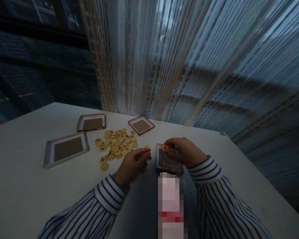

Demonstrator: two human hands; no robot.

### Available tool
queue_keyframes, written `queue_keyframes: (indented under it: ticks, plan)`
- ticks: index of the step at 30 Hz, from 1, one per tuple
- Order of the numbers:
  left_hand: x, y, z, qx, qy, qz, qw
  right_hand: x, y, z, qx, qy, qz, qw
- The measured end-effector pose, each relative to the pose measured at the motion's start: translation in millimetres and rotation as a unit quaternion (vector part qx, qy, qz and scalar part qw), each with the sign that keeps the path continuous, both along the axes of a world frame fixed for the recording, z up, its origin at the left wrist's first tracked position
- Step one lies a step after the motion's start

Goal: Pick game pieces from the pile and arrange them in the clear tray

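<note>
My right hand (188, 151) pinches a xiangqi piece (165, 148) with a red character, holding it over the near box tray (158, 171). Inside that tray, several red-marked pieces (172, 167) lie in a row along the near side. My left hand (134, 164) is just left of the tray, beside the loose pile of round, pale wooden pieces (118, 146). Its fingers are curled together, and whatever they may hold is hidden. Some pieces in the pile show red or dark characters; others show plain faces. A single piece (147, 146) lies just beyond my left fingertips.
Three more shallow trays or lids stand around the pile: a large one (47, 154) at left, one (78, 123) behind it, and a smaller one (139, 133) at the back. The white table (22, 142) ends at a string curtain (139, 59). A pixelated patch covers the near middle.
</note>
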State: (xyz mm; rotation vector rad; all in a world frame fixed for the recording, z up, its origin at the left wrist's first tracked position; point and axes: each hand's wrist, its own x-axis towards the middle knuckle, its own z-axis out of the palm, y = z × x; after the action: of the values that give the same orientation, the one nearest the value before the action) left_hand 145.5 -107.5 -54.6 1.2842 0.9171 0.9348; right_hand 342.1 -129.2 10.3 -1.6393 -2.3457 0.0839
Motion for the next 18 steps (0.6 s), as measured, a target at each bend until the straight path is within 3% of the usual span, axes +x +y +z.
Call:
queue_keyframes:
  ticks: [6, 18]
  plan:
    - [-0.4, 0.2, 0.2, 0.006, 0.030, 0.005, 1.000, -2.5, 3.6, -9.0, -0.069, -0.075, -0.008, 0.995]
    - [0.3, 2.1, -10.0, 0.012, 0.036, -0.004, 0.999, -9.5, 7.3, -21.8, -0.168, -0.074, 0.030, 0.983]
